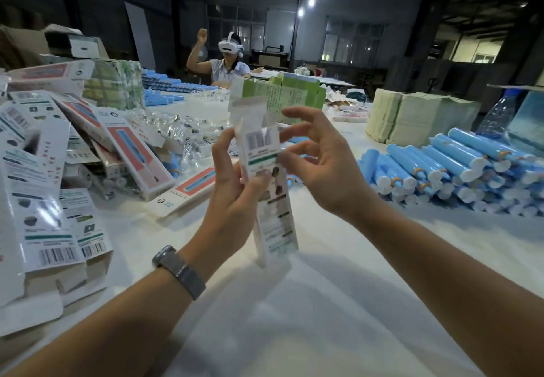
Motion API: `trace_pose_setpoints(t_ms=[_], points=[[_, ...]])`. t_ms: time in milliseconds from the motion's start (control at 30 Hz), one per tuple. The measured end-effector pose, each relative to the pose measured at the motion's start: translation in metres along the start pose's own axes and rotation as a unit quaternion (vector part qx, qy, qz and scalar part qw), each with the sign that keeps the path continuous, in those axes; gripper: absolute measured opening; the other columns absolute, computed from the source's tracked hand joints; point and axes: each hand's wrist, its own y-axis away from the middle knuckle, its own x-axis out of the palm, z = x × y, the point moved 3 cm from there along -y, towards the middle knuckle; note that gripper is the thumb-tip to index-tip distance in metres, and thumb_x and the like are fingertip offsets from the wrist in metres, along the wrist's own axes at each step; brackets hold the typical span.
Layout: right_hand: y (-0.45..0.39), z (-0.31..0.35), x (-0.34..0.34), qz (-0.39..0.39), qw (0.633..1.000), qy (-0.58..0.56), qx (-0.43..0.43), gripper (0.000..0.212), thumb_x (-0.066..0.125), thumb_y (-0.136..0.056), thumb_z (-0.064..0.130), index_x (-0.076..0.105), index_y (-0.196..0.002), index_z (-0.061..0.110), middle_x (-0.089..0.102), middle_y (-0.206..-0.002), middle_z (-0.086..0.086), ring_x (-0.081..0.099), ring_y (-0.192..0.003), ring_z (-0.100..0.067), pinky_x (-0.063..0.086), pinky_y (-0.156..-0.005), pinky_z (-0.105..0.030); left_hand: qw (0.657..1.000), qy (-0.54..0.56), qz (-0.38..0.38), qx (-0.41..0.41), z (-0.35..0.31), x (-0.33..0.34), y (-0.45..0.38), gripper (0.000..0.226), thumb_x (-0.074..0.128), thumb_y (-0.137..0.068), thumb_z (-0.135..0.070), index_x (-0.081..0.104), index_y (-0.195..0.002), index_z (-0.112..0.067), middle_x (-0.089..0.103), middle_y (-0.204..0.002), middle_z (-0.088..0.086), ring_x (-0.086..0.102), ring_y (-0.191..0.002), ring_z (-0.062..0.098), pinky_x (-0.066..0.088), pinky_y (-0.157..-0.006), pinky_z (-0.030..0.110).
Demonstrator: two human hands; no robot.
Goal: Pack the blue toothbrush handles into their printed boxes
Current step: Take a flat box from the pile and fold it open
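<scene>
A: Report the state of both hands.

B: The left hand point(235, 188) grasps the printed box point(269, 188) at mid-length, thumb across the printed face and fingers curled behind it. The right hand point(318, 167) pinches the box's right edge just below the barcode; its other fingers are spread and raised clear of the carton. A grey wristband point(178, 270) sits on the left wrist.

A: Position and attitude of the box?

B: Held above the white surface point(294, 303), roughly upright, lower end tilted toward the camera. The top flaps point(250, 111) stand open. Whether anything is inside cannot be determined.

A: Location of the toothbrush handles?

B: A stacked pile of blue handles point(459, 167) lies on the surface to the right, white end caps facing the camera, well apart from the held box. A second row of blue handles point(167, 82) lies farther back, left of centre.

A: Other stock on the surface?

B: Heap of printed boxes point(53, 170) at left, several showing barcodes, several showing a red panel. Clear-wrapped small parts point(176, 129) behind that heap. Green leaflet stacks point(282, 94) behind the held box, a bundle of pale paper point(412, 117) at right, and a plastic bottle point(500, 114) at the far right.

A: Anyone else present?

B: A second person point(223, 64) sits at the far side, wearing a white headset, one arm raised.
</scene>
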Motion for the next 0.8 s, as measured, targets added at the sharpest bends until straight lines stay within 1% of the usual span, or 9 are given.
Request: trace_pose_setpoints(t_ms=[67, 167, 267, 333, 433, 533, 633, 733, 800], points=[[0.007, -0.006, 0.002, 0.003, 1.0, -0.013, 0.013, 0.046, 0.07, -0.088, 0.009, 0.048, -0.116, 0.039, 0.059, -0.093, 0.008, 0.06, -0.074, -0.007, 0.057, -0.069, -0.031, 1.0, 0.004, 0.012, -0.002, -0.002, 0.0, -0.001, 0.056, 0.046, -0.097, -0.019, 0.022, -0.14, -0.046, 0.066, -0.122, -0.009, 0.067, -0.106, 0.017, 0.057, -0.084, 0.034], [0.013, -0.008, 0.003, 0.026, 0.998, -0.05, 0.029, 0.046, 0.069, -0.089, 0.012, 0.048, -0.118, 0.041, 0.059, -0.105, 0.002, 0.06, -0.082, -0.009, 0.055, -0.072, -0.025, 0.999, -0.024, 0.018, 0.018, -0.006, 0.0, -0.004, 0.049, 0.043, -0.101, -0.032, 0.025, -0.146, -0.041, 0.058, -0.13, -0.013, 0.063, -0.109, 0.021, 0.057, -0.082, 0.041], [0.013, -0.008, 0.003, 0.039, 0.995, -0.076, 0.045, 0.051, 0.068, -0.09, 0.012, 0.045, -0.127, 0.037, 0.063, -0.113, -0.011, 0.065, -0.095, -0.025, 0.058, -0.08, -0.035, 0.998, -0.052, 0.01, 0.032, -0.008, 0.001, -0.006, 0.055, 0.04, -0.1, -0.047, 0.021, -0.151, -0.037, 0.06, -0.123, -0.023, 0.066, -0.099, 0.014, 0.057, -0.075, 0.037], [0.013, -0.007, 0.003, 0.033, 0.995, -0.079, 0.043, 0.053, 0.069, -0.09, 0.01, 0.044, -0.13, 0.033, 0.063, -0.112, -0.016, 0.065, -0.094, -0.029, 0.059, -0.081, -0.037, 0.996, -0.079, 0.008, 0.046, -0.01, 0.002, -0.004, 0.06, 0.039, -0.1, -0.049, 0.015, -0.153, -0.038, 0.059, -0.125, -0.028, 0.067, -0.102, 0.009, 0.057, -0.077, 0.031], [0.014, -0.007, 0.002, 0.026, 0.996, -0.076, 0.027, 0.05, 0.068, -0.09, 0.01, 0.045, -0.13, 0.03, 0.063, -0.11, -0.016, 0.063, -0.09, -0.026, 0.058, -0.078, -0.033, 0.996, -0.069, 0.008, 0.062, -0.013, 0.004, 0.0, 0.055, 0.044, -0.1, -0.045, 0.014, -0.144, -0.057, 0.063, -0.128, -0.014, 0.069, -0.102, 0.012, 0.056, -0.076, 0.024], [0.015, -0.008, 0.001, 0.035, 0.997, -0.065, 0.016, 0.047, 0.067, -0.091, 0.011, 0.048, -0.126, 0.036, 0.063, -0.109, -0.014, 0.06, -0.09, -0.024, 0.057, -0.077, -0.034, 0.996, -0.068, 0.012, 0.061, -0.013, 0.006, 0.001, 0.04, 0.044, -0.103, -0.032, 0.026, -0.134, -0.05, 0.067, -0.112, -0.016, 0.069, -0.089, 0.014, 0.055, -0.069, 0.025], [0.015, -0.008, 0.0, 0.046, 0.998, -0.046, 0.009, 0.042, 0.067, -0.09, 0.01, 0.052, -0.115, 0.041, 0.062, -0.109, -0.012, 0.057, -0.087, -0.014, 0.054, -0.077, -0.035, 0.996, -0.065, 0.013, 0.056, -0.011, 0.006, 0.0, 0.034, 0.044, -0.103, -0.024, 0.03, -0.13, -0.038, 0.066, -0.105, -0.017, 0.067, -0.083, 0.015, 0.056, -0.068, 0.03], [0.015, -0.005, -0.004, 0.043, 0.999, -0.024, -0.006, 0.038, 0.068, -0.088, 0.012, 0.054, -0.11, 0.038, 0.063, -0.11, -0.008, 0.058, -0.09, -0.007, 0.053, -0.076, -0.026, 0.998, -0.045, 0.016, 0.051, -0.014, 0.007, 0.0, 0.036, 0.044, -0.102, -0.023, 0.034, -0.124, -0.051, 0.065, -0.101, -0.013, 0.065, -0.083, 0.018, 0.057, -0.069, 0.037], [0.012, 0.002, -0.01, 0.024, 0.999, -0.021, -0.024, 0.031, 0.07, -0.086, 0.012, 0.059, -0.104, 0.034, 0.06, -0.118, -0.002, 0.058, -0.104, -0.009, 0.05, -0.08, -0.023, 0.998, -0.019, 0.022, 0.047, -0.017, 0.008, 0.0, 0.04, 0.044, -0.102, -0.02, 0.04, -0.119, -0.056, 0.065, -0.101, -0.013, 0.065, -0.083, 0.025, 0.059, -0.071, 0.046]])
